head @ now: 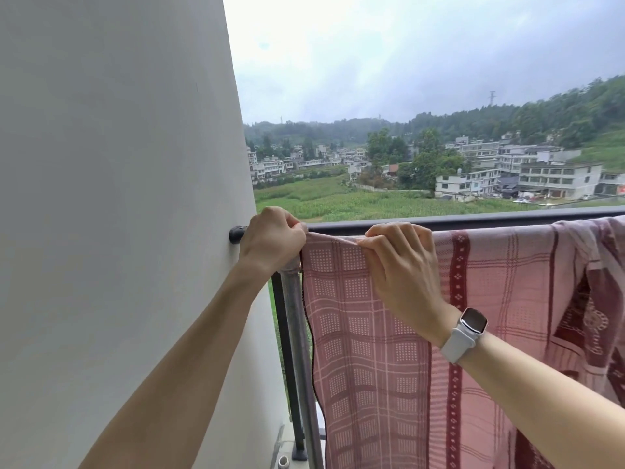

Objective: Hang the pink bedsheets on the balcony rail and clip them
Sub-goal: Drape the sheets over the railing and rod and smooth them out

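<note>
Sheet: I see the pink bedsheet (389, 333), checked with dark red bands, draped over the balcony rail (473, 220) and hanging down on my side; its left edge falls beside the grey upright post (297, 333).
Rail: dark bar running from a bracket on the white wall (118, 198) off to the right.
Left hand: my left hand (270, 236) sits at the rail's wall end, fingers (287, 220) curled tight, pinching the sheet's top left corner against the bar.
Right hand: my right hand (402, 265) is just beside the left, fingers bent over the top fold, thumb and forefinger nipping the cloth at the rail.
Wrist: white watch (468, 330) on the right arm.
Far right: cloth bunches and overlaps in folds on the rail.
Clips: I cannot tell whether any are on.
Beyond: green field, pale houses (541, 174), wooded hills, overcast sky.
</note>
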The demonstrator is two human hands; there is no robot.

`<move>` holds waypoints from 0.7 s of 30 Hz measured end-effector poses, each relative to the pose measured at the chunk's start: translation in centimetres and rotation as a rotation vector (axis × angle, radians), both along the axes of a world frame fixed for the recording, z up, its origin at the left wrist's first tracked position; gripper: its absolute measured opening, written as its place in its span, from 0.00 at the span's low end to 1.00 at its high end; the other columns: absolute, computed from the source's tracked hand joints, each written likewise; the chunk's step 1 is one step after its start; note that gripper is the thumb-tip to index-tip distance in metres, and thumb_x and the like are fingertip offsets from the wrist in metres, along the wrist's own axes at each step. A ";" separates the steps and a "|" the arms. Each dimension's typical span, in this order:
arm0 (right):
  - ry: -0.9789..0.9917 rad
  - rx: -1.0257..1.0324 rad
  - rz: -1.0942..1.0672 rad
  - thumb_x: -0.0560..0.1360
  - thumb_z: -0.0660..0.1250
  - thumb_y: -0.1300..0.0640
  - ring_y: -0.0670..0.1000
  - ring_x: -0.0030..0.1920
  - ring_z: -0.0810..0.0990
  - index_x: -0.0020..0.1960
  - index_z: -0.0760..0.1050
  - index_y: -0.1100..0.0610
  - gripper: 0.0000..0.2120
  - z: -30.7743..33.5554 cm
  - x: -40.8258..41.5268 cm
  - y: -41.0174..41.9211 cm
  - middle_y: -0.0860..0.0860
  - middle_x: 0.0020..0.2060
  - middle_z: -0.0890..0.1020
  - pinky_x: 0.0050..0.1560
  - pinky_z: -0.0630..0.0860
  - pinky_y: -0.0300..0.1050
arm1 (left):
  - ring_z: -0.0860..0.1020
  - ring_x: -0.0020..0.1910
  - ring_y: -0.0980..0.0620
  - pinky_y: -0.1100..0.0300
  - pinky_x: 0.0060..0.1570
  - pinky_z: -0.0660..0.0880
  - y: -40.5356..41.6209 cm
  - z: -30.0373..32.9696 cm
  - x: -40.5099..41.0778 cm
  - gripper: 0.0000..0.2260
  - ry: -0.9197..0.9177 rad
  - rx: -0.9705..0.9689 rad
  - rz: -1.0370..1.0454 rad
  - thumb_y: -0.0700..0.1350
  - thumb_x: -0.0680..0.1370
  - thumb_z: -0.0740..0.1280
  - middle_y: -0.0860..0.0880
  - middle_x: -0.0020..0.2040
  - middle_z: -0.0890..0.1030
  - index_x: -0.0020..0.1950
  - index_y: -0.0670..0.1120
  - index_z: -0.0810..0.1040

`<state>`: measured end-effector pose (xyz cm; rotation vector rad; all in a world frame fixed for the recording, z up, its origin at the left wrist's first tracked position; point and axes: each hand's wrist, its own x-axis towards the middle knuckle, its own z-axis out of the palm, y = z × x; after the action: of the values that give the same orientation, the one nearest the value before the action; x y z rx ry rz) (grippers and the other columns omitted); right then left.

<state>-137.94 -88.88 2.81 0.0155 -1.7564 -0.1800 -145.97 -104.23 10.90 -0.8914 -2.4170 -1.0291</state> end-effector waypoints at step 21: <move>-0.100 0.050 0.233 0.67 0.69 0.69 0.47 0.42 0.73 0.45 0.72 0.54 0.13 -3.2 2.6 -0.3 0.49 0.39 0.80 0.44 0.68 0.42 | 0.74 0.37 0.55 0.61 0.42 0.73 -0.8 -2.9 1.4 0.13 0.263 0.090 -0.113 0.51 0.70 0.71 0.52 0.44 0.74 0.51 0.47 0.77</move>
<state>-135.32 -89.17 -0.37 0.2690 -1.8331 -0.0537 -144.55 -104.99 8.04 -1.0693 -2.1076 -0.9834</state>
